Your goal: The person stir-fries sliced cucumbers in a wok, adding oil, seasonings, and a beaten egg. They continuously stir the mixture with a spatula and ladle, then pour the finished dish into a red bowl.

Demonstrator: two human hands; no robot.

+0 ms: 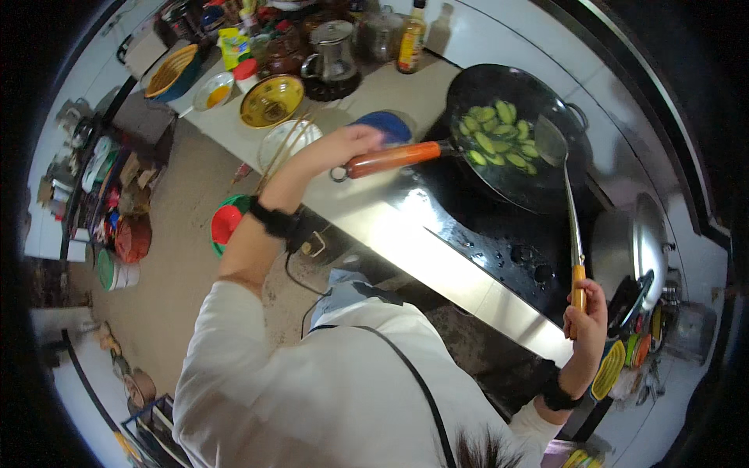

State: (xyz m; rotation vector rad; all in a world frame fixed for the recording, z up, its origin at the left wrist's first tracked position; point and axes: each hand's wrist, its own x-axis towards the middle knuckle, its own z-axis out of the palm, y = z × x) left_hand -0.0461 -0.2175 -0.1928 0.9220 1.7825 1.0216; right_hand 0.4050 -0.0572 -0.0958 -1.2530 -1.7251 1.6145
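Observation:
My right hand grips the wooden handle of a metal wok spatula. Its blade rests inside a black wok, against the right side of a heap of green vegetable slices. My left hand, blurred, is just above the wok's orange-brown wooden handle. Beyond its fingers lies a round blue object, partly covered by the hand; whether the fingers hold anything is unclear. Below the wok is a glossy black cooktop with wet spots.
Left of the wok, the counter bears a white bowl with chopsticks across it, a yellow bowl, a small dish of orange-yellow liquid, a glass jug and a sauce bottle. A large metal lid stands at right.

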